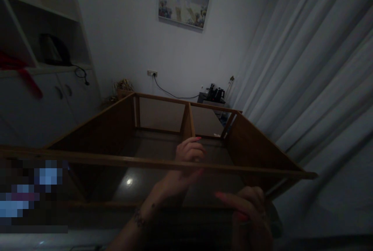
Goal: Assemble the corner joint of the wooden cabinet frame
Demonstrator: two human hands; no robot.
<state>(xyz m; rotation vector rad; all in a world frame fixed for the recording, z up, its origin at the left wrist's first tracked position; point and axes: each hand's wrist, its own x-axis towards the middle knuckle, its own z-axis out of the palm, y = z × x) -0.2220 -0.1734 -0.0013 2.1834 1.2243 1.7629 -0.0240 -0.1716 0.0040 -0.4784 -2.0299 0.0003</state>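
Note:
A wooden frame with side panels and a middle divider stretches across the view in front of me. My left hand reaches behind the near rail, fingers wrapped about the near end of the divider. The rail crosses in front of part of this hand and hides some of its grip. On the near side of the rail, lower right, my right hand is closed, index finger pointing left and thumb folded in. Whatever may be between its fingers is too dark to make out.
A white cabinet with a black kettle stands at left. Long pale curtains hang close on the right. By the far wall, a black appliance sits on a small table, its cord running to a socket.

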